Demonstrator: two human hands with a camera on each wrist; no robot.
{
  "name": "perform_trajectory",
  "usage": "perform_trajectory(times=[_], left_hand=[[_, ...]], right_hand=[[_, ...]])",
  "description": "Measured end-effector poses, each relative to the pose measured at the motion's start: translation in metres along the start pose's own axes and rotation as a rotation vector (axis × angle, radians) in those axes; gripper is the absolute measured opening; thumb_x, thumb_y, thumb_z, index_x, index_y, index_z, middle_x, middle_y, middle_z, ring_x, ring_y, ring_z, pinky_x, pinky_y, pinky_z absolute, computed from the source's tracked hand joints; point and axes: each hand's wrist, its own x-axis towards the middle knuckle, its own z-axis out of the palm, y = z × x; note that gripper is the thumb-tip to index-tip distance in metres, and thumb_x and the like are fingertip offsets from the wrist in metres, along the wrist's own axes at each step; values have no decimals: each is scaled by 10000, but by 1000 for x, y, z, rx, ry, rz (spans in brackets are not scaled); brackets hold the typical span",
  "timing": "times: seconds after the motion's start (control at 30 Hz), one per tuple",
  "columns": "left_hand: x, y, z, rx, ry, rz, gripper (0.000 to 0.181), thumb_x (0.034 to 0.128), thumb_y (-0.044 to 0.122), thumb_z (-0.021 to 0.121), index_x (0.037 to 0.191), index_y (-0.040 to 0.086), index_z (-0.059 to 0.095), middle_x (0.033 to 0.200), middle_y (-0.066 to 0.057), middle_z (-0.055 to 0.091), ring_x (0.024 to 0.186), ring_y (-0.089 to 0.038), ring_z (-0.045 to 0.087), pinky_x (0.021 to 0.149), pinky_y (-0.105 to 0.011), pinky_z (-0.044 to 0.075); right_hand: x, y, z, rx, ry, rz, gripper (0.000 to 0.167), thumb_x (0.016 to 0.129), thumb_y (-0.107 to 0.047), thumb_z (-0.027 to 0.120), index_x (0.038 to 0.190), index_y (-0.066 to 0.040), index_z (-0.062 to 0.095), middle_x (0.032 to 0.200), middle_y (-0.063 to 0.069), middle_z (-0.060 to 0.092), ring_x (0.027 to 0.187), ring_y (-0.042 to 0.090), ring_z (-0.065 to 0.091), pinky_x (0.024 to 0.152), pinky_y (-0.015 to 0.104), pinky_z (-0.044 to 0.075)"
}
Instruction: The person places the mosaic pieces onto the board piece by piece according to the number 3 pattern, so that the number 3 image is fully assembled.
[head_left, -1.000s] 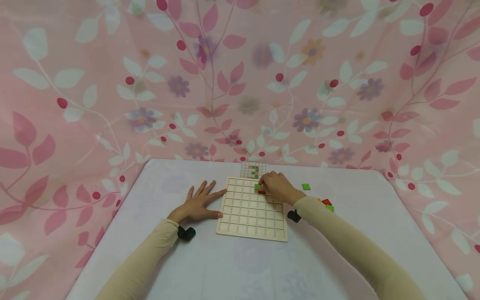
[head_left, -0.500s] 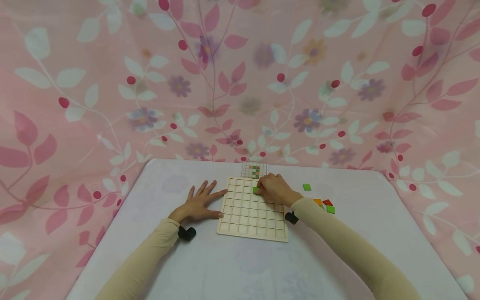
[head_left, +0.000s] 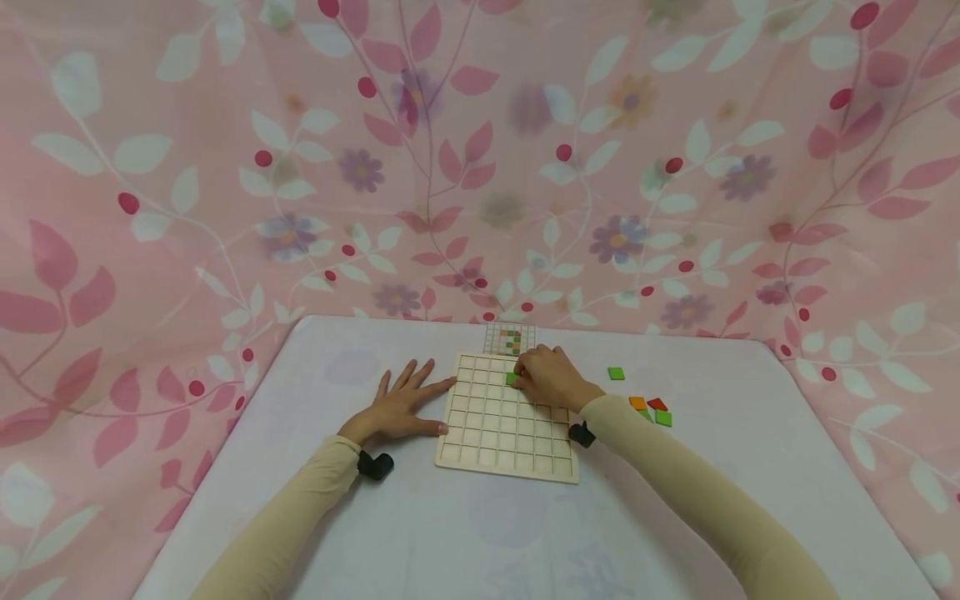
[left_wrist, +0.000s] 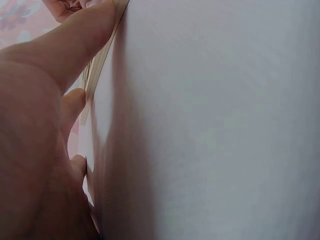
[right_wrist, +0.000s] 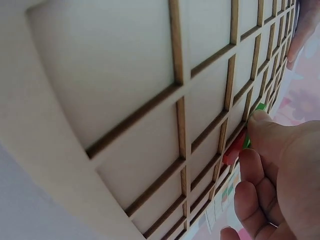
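Note:
A wooden grid board [head_left: 487, 442] lies flat on the table. My left hand [head_left: 397, 410] is spread beside it, with thumb and forefinger touching its left edge. Over the board's upper right part, my right hand [head_left: 553, 379] pinches a green tile [head_left: 511, 379] between thumb and fingers. The right wrist view shows that green tile [right_wrist: 261, 107] tilted at the fingertips of the right hand [right_wrist: 285, 170], and a red piece [right_wrist: 232, 152] close beside it on the grid. How far the green tile sits in its cell cannot be told.
Behind the board lies a small patterned grid card [head_left: 510, 340]. To the right are a separate green tile [head_left: 616, 373] and a group with an orange piece [head_left: 637, 402], a red piece [head_left: 657, 404] and green pieces [head_left: 663, 418]. A floral cloth [head_left: 480, 167] hangs behind.
My right hand has shifted slightly, and the green tile sits a little lower and further left. Its red neighbour is now hidden in the head view. The sleeve uncovers more loose pieces. My left hand holds still.

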Motion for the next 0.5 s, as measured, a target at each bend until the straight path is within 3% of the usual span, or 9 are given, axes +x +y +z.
perform_trajectory(times=[0.23, 0.5], left_hand=[[-1, 5, -3, 38, -15, -27, 909, 906, 637, 749, 1668, 331, 360, 1799, -147, 64, 1646, -470, -61, 1219, -778, -84], [-1, 6, -4, 51, -14, -31, 895, 910, 629, 752, 1665, 344, 365, 1799, -139, 73, 1648, -463, -55, 1221, -780, -75]], right_hand=[[1, 2, 4, 10, 30, -4, 212, 996, -337, 768, 1059, -136, 784, 995, -13, 757, 931, 186, 599, 875, 469, 480], [2, 3, 2, 59, 41, -3, 192, 987, -309, 783, 1047, -127, 794, 983, -3, 770, 937, 196, 616, 895, 485, 499]])
